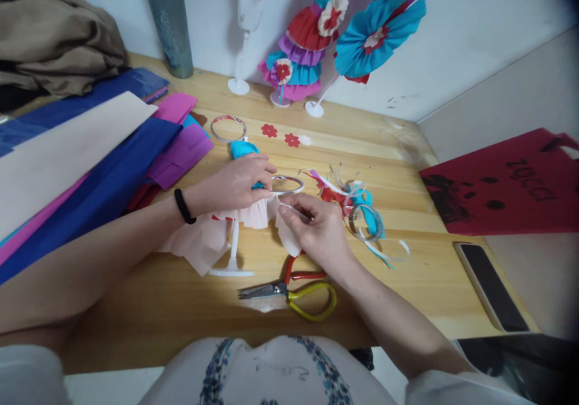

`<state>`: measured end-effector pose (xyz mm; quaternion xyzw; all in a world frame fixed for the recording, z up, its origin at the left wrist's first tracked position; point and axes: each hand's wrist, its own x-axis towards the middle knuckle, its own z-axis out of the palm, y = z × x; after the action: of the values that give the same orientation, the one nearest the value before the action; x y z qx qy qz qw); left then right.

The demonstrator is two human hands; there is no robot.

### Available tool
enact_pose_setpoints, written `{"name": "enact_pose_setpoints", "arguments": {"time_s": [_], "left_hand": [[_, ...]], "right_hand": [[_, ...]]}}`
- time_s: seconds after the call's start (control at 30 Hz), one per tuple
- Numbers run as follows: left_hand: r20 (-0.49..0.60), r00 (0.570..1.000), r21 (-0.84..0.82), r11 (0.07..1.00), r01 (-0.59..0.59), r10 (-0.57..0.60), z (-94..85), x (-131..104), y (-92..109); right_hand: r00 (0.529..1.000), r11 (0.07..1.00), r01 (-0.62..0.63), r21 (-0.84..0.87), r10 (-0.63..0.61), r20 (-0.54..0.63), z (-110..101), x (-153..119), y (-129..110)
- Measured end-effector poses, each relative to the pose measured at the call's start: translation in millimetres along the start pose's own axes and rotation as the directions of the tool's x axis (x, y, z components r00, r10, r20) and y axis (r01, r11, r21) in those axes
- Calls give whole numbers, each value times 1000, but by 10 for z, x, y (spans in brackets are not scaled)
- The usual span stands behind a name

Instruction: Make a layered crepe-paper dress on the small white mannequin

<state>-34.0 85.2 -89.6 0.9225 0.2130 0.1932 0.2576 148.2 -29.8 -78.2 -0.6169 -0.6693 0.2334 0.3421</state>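
Observation:
My left hand (237, 181) is closed around the waist of a small dress form, its fingers at the top of a pale ruffled crepe paper skirt (253, 215). The form's blue paper bodice (243, 148) shows above the hand, and its white stand (233, 266) below. To the right, my right hand (319, 221) pinches a pale crepe paper strip (288, 236), which joins the skirt side. A roll of tape (288, 184) lies just behind the fingers. Scissors (289, 290) with red and yellow handles lie in front, partly under my right wrist.
Coloured paper sheets (76, 133) are stacked at left. Decorated dress forms (301, 49) and a bare one (249, 9) stand by the wall. Red paper flowers (269, 130), another tape roll (228, 128), paper scraps (335, 194), a phone (491, 284) and a red bag (502, 181) lie around.

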Motion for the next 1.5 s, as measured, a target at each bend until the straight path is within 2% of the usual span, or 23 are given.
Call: {"name": "enact_pose_setpoints", "arguments": {"time_s": [0.3,0.53,0.67,0.83,0.93,1.07,1.23,1.33,1.5], "left_hand": [[-7,1000,11,1000,24,-23,30,-7,-46],[-33,999,34,999,-12,13,25,-7,-36],[-21,1000,28,1000,-10,10,15,-11,-20],[-27,1000,28,1000,-1,2,32,-10,-45],[-11,1000,33,999,0,0,40,-9,-62],[-17,1000,47,999,6,-5,25,-11,-52],[-1,1000,54,998,-18,18,-6,2,-21],[5,1000,42,999,-19,19,-10,10,-21],[-1,1000,29,999,-16,16,4,-3,-55]], "right_hand": [[999,999,14,-50,-17,-51,85,71,10],[992,995,35,-96,-47,-120,76,48,9],[994,994,73,-76,-79,-80,42,-6,13],[961,952,276,-129,-276,17,-6,-79,18],[945,928,328,-177,-320,71,-11,-108,15],[963,957,267,-111,-268,13,-31,-139,1],[987,995,84,53,-76,-144,-63,-128,57],[990,990,21,138,-2,-139,-49,-93,111],[996,984,-20,177,35,-82,-11,-75,130]]}}
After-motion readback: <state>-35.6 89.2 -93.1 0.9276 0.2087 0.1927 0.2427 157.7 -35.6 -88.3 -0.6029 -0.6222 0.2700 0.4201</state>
